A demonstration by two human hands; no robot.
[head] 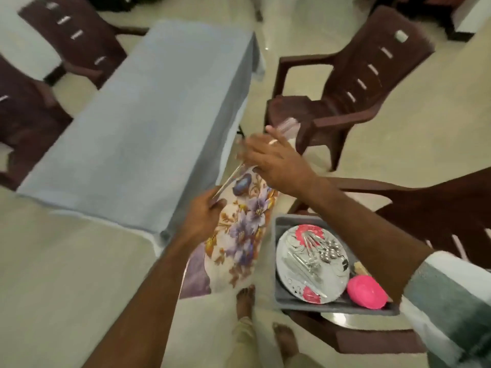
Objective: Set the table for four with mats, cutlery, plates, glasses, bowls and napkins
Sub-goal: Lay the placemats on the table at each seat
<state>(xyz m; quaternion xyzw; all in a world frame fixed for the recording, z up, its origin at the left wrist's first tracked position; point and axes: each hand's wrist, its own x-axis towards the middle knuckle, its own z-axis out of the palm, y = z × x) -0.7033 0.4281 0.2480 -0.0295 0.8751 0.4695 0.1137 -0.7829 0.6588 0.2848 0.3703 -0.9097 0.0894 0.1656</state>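
I hold a stack of floral table mats, white with purple flowers, hanging almost on edge between the table and the bin. My left hand grips the stack's left edge. My right hand is at the stack's top end with its fingers spread, pinching a mat's edge; motion blur hides the exact grip. The table is covered with a bare grey-blue cloth. To the right, a grey bin holds a floral plate with metal cutlery on it and a pink bowl.
Dark brown plastic chairs ring the table: one at the far right, one under the bin, two at the left. Beige tiled floor lies all around. My bare feet show at the bottom.
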